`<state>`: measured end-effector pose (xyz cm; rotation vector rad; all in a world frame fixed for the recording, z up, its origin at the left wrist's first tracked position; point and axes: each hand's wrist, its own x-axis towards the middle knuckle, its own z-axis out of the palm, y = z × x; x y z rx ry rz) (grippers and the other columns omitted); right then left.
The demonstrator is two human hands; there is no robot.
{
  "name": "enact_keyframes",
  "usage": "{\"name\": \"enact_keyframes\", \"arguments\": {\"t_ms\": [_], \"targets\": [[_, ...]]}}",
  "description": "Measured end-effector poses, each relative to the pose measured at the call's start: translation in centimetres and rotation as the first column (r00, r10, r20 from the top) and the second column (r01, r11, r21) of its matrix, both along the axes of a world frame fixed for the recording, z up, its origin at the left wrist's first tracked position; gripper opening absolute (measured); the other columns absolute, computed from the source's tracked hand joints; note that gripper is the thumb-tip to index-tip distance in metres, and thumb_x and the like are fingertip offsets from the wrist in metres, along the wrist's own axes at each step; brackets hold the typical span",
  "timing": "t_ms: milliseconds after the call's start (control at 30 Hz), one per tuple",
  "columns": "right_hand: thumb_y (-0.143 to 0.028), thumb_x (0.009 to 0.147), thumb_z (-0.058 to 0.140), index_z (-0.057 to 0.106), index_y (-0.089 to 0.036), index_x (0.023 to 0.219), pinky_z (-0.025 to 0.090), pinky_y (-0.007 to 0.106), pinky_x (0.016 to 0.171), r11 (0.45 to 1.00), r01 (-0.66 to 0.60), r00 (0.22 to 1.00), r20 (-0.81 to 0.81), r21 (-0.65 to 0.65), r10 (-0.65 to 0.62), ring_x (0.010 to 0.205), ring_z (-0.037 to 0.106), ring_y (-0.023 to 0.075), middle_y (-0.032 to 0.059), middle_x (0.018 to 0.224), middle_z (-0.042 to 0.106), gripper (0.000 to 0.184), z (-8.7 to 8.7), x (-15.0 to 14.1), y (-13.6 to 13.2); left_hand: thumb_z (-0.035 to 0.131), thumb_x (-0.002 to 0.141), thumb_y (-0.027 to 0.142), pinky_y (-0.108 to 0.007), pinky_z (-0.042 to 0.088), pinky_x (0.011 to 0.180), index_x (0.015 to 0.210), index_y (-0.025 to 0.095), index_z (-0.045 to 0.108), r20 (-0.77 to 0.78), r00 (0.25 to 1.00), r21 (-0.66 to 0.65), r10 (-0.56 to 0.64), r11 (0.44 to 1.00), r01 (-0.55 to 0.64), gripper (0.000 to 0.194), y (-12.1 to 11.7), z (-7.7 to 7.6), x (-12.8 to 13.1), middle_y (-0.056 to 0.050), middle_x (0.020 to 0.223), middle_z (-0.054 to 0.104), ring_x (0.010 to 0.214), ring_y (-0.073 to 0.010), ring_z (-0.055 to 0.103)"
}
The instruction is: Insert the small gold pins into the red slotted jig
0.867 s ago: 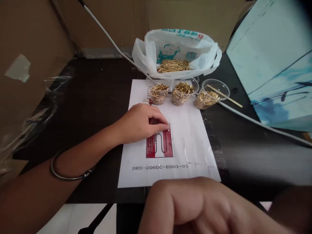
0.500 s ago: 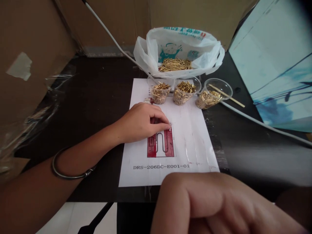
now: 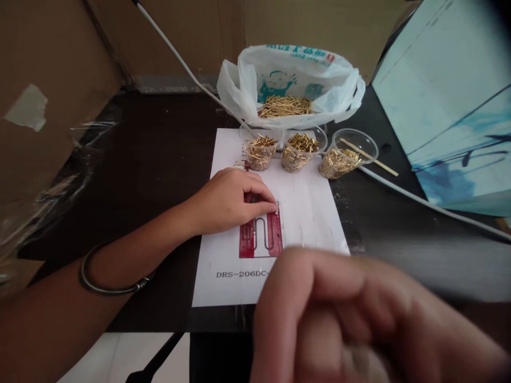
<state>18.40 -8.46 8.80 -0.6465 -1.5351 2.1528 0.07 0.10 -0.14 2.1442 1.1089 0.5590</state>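
Observation:
My left hand [image 3: 235,199] rests on a white printed sheet [image 3: 315,223], thumb and index finger pinched together at the top right corner of a red panel [image 3: 274,234]. A tiny pale glint shows at the fingertips; what they hold, if anything, is too small to name. Dark looped lines mark the middle of that panel. Close to the camera, at the lower right, my right hand [image 3: 339,308] is large and blurred with its fingers curled inward. It covers part of the printed text, and I cannot see what is inside it.
Behind the sheet stand a left cup [image 3: 260,154], a middle cup [image 3: 299,154] and a tilted right cup [image 3: 339,162], each holding small brass pieces. A thin stick [image 3: 383,166] leans by the right cup. Further back are a plastic bag [image 3: 339,101] of brass pins and a white cable [image 3: 439,207].
My right hand has risen in the view and now hides more of the sheet and its text. My left hand keeps its pinch at the panel's corner.

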Motion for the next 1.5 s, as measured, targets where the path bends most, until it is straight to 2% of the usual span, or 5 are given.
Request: {"name": "enact_keyframes", "arguments": {"t_ms": [133, 233, 333, 767, 1500], "targets": [[-0.039, 0.089, 0.058, 0.057, -0.022, 0.09, 0.039, 0.021, 0.042, 0.819, 0.296, 0.91, 0.115, 0.491, -0.398, 0.044, 0.05, 0.0078, -0.0042, 0.054, 0.057, 0.017, -4.9, 1.2, 4.0, 0.067, 0.08, 0.024, -0.024, 0.044, 0.069, 0.083, 0.018, 0.076, 0.009, 1.0, -0.019, -0.011, 1.0, 0.011, 0.011, -0.1, 0.1, 0.0, -0.001, 0.079, 0.07, 0.073, -0.0118, 0.061], [-0.028, 0.087, 0.06, 0.061, -0.02, 0.085, 0.041, 0.025, 0.054, 0.529, 0.137, 0.811, 0.212, 0.837, -0.545, 0.052, 0.052, 0.0091, -0.0032, 0.057, 0.057, 0.008, -8.1, 2.4, 7.0, 0.067, 0.08, 0.023, -0.023, 0.044, 0.069, 0.083, 0.02, 0.076, -0.025, 1.0, 0.0, -0.002, 1.0, 0.002, 0.01, -0.1, 0.2, 0.0, 0.001, 0.078, 0.069, 0.071, -0.0099, 0.061], [-0.024, 0.085, 0.06, 0.064, -0.018, 0.086, 0.037, 0.023, 0.052, 0.422, 0.001, 0.809, 0.247, 0.907, -0.533, 0.051, 0.048, 0.0075, -0.0048, 0.055, 0.053, 0.008, -9.5, 2.9, 8.3, 0.067, 0.079, 0.021, -0.023, 0.044, 0.07, 0.084, 0.021, 0.076, -0.042, 0.999, 0.018, -0.002, 1.0, 0.003, 0.01, 0.0, 0.1, 0.0, 0.002, 0.08, 0.07, 0.073, -0.0095, 0.062], [-0.015, 0.081, 0.061, 0.063, -0.013, 0.08, 0.038, 0.02, 0.059, 0.309, 0.004, 0.859, 0.155, 0.951, -0.488, 0.062, 0.051, 0.0073, -0.0018, 0.067, 0.056, 0.003, -9.9, 2.6, 9.3, 0.067, 0.079, 0.024, -0.024, 0.044, 0.069, 0.084, 0.021, 0.076, -0.05, 0.999, 0.025, -0.009, 1.0, 0.01, 0.01, 0.0, 0.0, -0.1, 0.002, 0.077, 0.069, 0.071, -0.01, 0.06], [-0.023, 0.087, 0.058, 0.064, -0.015, 0.09, 0.034, 0.019, 0.051, 0.372, -0.039, 0.852, 0.226, 0.927, -0.472, 0.049, 0.045, 0.0054, -0.0051, 0.057, 0.054, 0.011, -10.2, 2.8, 9.1, 0.065, 0.081, 0.022, -0.023, 0.044, 0.07, 0.085, 0.021, 0.075, -0.054, 0.998, 0.017, -0.024, 1.0, 0.025, 0.011, 0.2, 0.2, -0.1, 0.001, 0.08, 0.07, 0.072, -0.0101, 0.061]]}}
